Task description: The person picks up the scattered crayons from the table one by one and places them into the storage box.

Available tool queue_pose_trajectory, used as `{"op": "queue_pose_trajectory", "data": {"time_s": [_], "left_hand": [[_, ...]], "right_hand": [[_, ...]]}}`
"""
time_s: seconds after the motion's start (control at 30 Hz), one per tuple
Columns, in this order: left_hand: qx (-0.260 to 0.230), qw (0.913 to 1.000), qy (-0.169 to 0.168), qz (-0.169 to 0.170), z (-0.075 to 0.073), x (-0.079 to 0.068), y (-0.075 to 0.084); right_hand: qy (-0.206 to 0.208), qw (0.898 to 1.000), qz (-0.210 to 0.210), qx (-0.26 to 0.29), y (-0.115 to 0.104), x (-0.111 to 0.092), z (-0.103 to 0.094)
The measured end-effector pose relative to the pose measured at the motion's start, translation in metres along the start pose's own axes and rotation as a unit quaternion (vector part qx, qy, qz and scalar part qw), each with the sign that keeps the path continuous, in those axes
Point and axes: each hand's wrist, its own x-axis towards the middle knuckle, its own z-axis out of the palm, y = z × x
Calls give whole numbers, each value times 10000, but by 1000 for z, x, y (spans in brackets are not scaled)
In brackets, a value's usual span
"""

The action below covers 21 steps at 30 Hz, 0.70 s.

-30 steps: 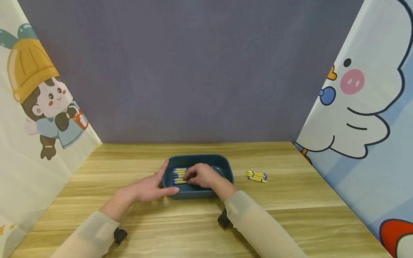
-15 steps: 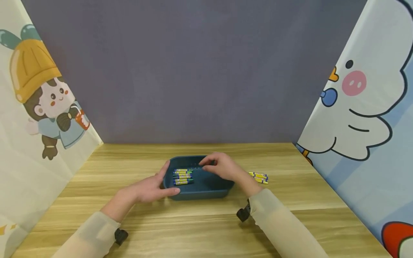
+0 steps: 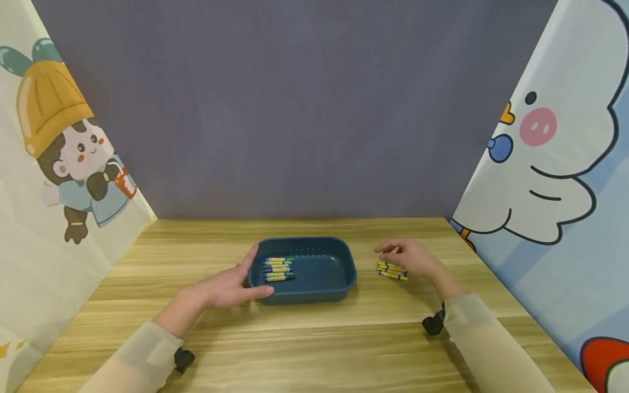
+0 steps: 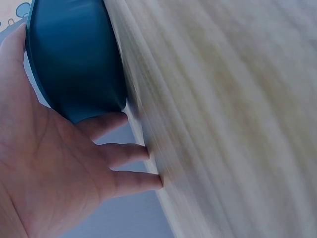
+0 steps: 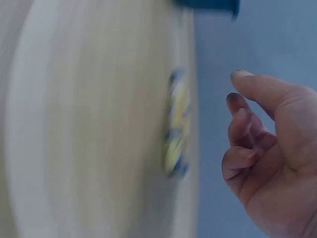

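Observation:
A dark blue plastic box (image 3: 321,279) stands on the table. Inside its left part, several crayons (image 3: 278,269) in yellow wrappers lie side by side. My left hand (image 3: 223,286) rests spread against the box's left end, thumb at the front rim. From the left wrist view, the fingers of that hand (image 4: 64,163) look nearly straight, with their tips down at the table. To the right of the box lies a small group of yellow-wrapped crayons (image 3: 392,272). Over these hovers my right hand (image 3: 411,256), fingers loosely bent and holding nothing; the right wrist view shows the crayons (image 5: 177,126) blurred beside it.
The wood-grain table (image 3: 295,349) ends at a grey backdrop (image 3: 300,109). Printed cartoon panels flank it, a child in a yellow hat (image 3: 54,109) on the left and a white figure (image 3: 565,142) on the right.
My right hand has lifted away from the crayons in the box and moved right to above the crayons on the table. The left hand and the box have hardly moved.

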Motion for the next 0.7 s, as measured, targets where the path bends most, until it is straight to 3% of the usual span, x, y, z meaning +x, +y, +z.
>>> {"op": "queue_pose_trajectory", "data": {"time_s": [0.2,0.7], "left_hand": [[6,10000,20,22,0,0,-1],[-57,10000,21,-57,1,0,0]], "right_hand": [[-15,9994,342,50,41,-8,-6],[166,9981,467,-366,66,-16,-18]]}}
